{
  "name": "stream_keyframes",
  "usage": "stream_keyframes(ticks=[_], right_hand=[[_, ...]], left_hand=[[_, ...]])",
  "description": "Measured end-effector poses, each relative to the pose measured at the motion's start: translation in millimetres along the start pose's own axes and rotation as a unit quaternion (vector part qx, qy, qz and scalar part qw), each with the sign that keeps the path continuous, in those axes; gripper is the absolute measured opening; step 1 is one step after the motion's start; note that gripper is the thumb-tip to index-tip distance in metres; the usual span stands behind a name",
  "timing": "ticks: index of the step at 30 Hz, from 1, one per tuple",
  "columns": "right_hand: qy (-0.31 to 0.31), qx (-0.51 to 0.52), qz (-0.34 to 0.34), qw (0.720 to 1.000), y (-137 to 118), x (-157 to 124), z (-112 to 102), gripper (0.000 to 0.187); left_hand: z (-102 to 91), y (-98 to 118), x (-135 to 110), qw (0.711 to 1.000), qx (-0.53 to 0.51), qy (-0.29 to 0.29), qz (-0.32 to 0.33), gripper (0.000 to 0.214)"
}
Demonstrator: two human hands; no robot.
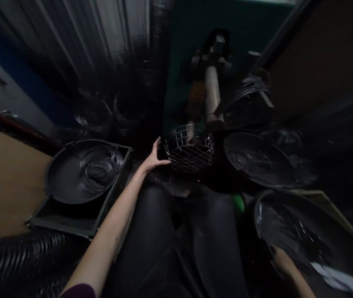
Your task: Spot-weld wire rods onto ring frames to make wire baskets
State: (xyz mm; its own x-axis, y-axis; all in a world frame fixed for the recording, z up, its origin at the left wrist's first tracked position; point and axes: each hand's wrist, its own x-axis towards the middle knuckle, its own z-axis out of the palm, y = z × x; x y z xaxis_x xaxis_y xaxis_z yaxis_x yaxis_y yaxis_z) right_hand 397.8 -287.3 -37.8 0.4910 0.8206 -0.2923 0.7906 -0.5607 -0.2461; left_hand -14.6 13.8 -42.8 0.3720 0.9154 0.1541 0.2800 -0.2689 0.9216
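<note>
A round wire basket [190, 159] sits upright in front of the machine, beneath its arm. My left hand [154, 159] reaches to the basket's left side with thumb and fingers spread apart. Its thumb is at the basket's edge, but whether it touches is hard to tell. My right hand [282, 260] is low on the right, at the near rim of a large dark round basin [258, 215]. Its fingers are dark and blurred, so I cannot tell whether they grip anything. Thin, shiny pieces lie in that basin, along with something white [340, 279].
A green machine [179, 49] with a pale cylinder [213, 93] stands ahead. On the left, another round basin [66, 176] with coiled wire rings [102, 169] rests on a crate [102, 223]. A further basin [254, 155] lies right of the machine. Ring stacks [15, 256] fill the lower left.
</note>
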Motion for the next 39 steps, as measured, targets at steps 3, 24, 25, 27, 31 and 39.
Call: stream_keyframes(ticks=[3, 24, 25, 27, 31, 39], right_hand=[[-0.032, 0.003, 0.100, 0.995, 31.4, -7.8, 20.4, 0.016], [-0.205, 0.299, -0.272, 0.891, -244.6, 6.1, -87.1, 0.032], [-0.153, 0.264, -0.307, 0.901, -251.8, 11.4, -83.5, 0.026], [-0.036, 0.152, -0.373, 0.915, -257.8, 17.2, -76.0, 0.022], [0.065, -0.096, -0.442, 0.890, -256.4, 12.7, -64.7, 0.040], [0.098, -0.255, -0.469, 0.840, -249.1, 6.3, -57.1, 0.053]], left_hand=[[6.1, 7.0, 14.8, 0.999, -0.023, -0.011, 0.026, 0.116], [17.5, 119.5, -29.0, 0.950, 0.212, -0.043, 0.226, 0.076], [19.5, 122.0, -28.3, 0.947, 0.224, -0.049, 0.227, 0.074], [23.0, 122.7, -26.4, 0.942, 0.242, -0.055, 0.227, 0.070], [26.9, 115.7, -23.8, 0.941, 0.252, -0.058, 0.219, 0.070], [30.9, 112.3, -21.6, 0.955, 0.208, -0.050, 0.206, 0.066]])
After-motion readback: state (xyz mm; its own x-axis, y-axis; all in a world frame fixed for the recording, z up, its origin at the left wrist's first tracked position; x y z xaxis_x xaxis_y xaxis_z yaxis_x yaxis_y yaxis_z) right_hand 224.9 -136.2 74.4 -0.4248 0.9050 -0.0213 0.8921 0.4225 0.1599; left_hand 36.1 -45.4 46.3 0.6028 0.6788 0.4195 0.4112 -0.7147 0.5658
